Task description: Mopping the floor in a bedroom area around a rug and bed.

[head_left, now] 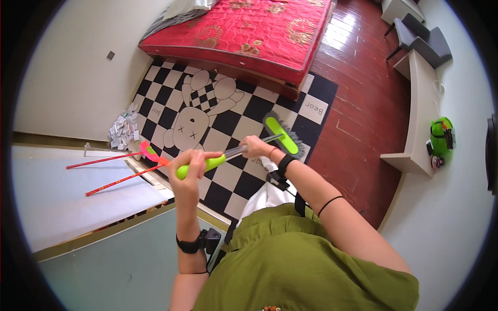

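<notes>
A mop (271,124) with a lime-green head and grey fringe lies against the black-and-white checkered rug (226,120), near its right edge. Its handle slants up toward me. My left hand (191,165) is wrapped round the lime-green grip near the handle's top end. Lower down, my right hand (253,147) is closed round the grey shaft. Both wrists carry black straps.
The red quilted mattress (238,36) on its bed base borders the rug's far side. A broom (151,151) and other red poles stand by the left doorway, near crumpled paper scraps (123,128). A white desk (421,103), grey chair (410,39) and green bag (441,136) line the right wall.
</notes>
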The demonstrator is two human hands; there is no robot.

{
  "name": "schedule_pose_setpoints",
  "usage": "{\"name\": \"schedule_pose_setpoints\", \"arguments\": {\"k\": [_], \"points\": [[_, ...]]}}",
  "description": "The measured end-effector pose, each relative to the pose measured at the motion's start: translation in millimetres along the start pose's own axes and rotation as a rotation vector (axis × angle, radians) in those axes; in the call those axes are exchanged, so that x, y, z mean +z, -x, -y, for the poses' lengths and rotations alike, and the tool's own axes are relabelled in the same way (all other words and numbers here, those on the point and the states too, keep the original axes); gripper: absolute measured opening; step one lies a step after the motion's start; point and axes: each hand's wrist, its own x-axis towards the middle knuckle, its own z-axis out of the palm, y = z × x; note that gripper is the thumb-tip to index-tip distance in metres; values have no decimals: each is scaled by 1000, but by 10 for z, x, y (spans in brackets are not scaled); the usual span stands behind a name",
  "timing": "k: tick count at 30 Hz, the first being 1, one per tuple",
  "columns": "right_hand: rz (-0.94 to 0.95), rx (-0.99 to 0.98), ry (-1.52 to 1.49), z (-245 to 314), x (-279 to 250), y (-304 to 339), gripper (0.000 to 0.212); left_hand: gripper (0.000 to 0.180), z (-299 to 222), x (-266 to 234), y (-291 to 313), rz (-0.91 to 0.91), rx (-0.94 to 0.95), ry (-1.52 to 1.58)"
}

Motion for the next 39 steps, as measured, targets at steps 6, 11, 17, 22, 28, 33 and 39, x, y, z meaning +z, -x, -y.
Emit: {"name": "schedule_pose_setpoints", "arguments": {"k": [6,11,17,22,28,33,39], "points": [[31,-106,-96,460,74,-628,13,32,-316,-309,-167,-161,185,-77],[50,32,-6,667,-359,-599,8,32,-476,-489,-577,-98,300,25],[30,395,82,-324,-807,-273,9,38,391,-271,-1244,256,-58,135],[82,572,163,-1050,-841,-225,12,37,949,200,-1468,156,-334,218],[-17,257,10,-524,-510,-913,13,36,527,-435,-1713,31,-157,118],[-24,110,-157,167,-341,-1764,11,33,-96,-665,-1821,-73,-5,-132],[-100,-107,-285,781,-312,-2188,5,32,-470,-843,-1802,-172,218,-136]]}}
